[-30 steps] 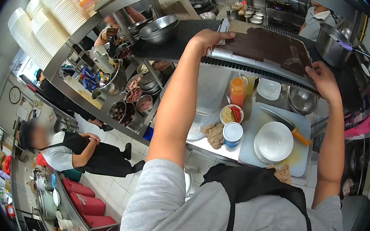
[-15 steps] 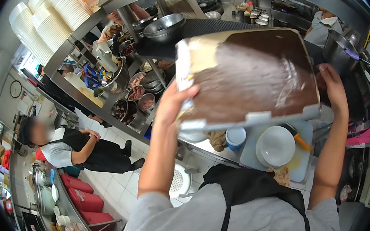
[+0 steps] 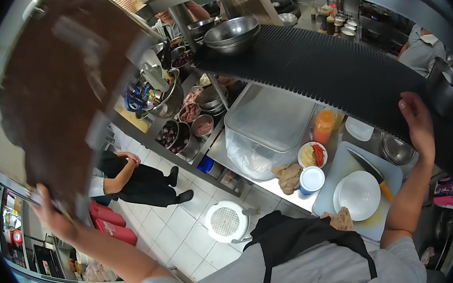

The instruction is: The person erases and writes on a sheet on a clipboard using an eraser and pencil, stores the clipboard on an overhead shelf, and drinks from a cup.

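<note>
My left hand point(image 3: 56, 218) is closed on the lower edge of a large, flat, box-like thing point(image 3: 69, 96) with a dark brown face, a torn-looking tan border and shiny, tape-like streaks. It stands tilted at the upper left, slightly blurred; its contents, if any, are hidden. On the other side, my right hand point(image 3: 418, 125) is raised and holds nothing, its fingers extended by the black ribbed shelf cover point(image 3: 328, 66). Below that hand, a knife with an orange handle point(image 3: 387, 191) and white bowls point(image 3: 358, 195) rest on a pale cutting board point(image 3: 326, 186).
Steel bowls point(image 3: 231, 34) stand on the shelf. Under it are a lidded clear container point(image 3: 270, 116), an orange-capped bottle point(image 3: 324, 124) and a blue-and-white tub point(image 3: 311, 180). A white stool point(image 3: 226, 221) stands on the floor; a person in a black apron point(image 3: 143, 185) is at left.
The brown-faced thing has swung from in front of me to the upper left and tilted steeply. My right hand has come away from it, leaving only my left holding it.
</note>
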`<state>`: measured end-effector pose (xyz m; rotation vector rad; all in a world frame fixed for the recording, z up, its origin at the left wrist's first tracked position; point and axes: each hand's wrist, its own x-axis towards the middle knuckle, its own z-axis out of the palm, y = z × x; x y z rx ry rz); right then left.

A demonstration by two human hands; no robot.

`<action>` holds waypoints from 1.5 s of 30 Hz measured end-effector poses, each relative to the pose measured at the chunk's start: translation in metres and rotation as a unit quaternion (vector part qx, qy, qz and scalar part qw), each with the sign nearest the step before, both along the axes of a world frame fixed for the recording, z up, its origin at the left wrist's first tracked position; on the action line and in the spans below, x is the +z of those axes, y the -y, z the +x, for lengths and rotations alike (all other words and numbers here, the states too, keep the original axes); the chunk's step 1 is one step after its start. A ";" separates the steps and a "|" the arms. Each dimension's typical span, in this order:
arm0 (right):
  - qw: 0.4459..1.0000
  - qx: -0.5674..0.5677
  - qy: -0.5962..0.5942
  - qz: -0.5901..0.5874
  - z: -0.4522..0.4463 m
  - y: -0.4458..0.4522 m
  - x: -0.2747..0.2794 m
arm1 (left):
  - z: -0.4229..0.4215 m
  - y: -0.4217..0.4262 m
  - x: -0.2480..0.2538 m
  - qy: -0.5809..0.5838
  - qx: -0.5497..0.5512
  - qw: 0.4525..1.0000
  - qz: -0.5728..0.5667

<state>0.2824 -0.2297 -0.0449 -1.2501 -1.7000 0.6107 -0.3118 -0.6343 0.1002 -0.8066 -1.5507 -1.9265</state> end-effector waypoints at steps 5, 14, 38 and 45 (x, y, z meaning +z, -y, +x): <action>0.996 -0.081 0.028 0.022 0.016 -0.025 -0.021 | -0.112 -0.067 0.116 -0.139 -0.170 0.976 -0.002; 0.996 -0.086 0.018 0.033 0.028 -0.030 -0.026 | -0.191 -0.243 0.163 -0.162 -0.160 0.973 -0.034; 0.994 -0.103 0.015 0.037 0.031 -0.034 -0.032 | -0.189 -0.299 0.144 -0.062 -0.046 0.924 -0.374; 0.994 -0.100 0.028 0.029 0.037 -0.040 -0.035 | -0.184 -0.292 0.142 -0.084 -0.009 0.887 -0.454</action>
